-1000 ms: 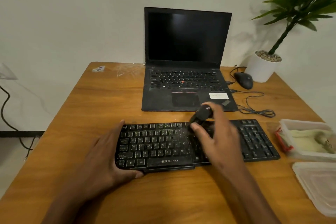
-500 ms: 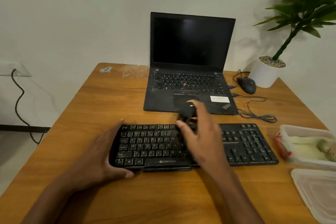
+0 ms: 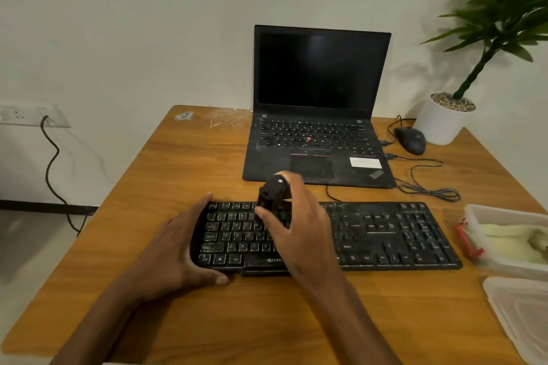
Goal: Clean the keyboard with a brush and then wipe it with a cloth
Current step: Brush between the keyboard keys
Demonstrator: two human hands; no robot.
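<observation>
Brushing the upper key rows, left side of the board

Left hand (image 3: 175,249) is wrapped round the left end of the black keyboard (image 3: 385,234) so it won't skate on the wooden desk (image 3: 178,163). Right hand (image 3: 299,225) pinches a stubby black brush (image 3: 270,191) upright over the number row, bristles hidden, probably touching. The cloth, I think, waits in the plastic container (image 3: 504,234) on the right.

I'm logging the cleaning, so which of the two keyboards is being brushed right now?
The separate black keyboard at the table's near side, held by the left hand; the right hand works the brush there, not on the laptop's.
</observation>
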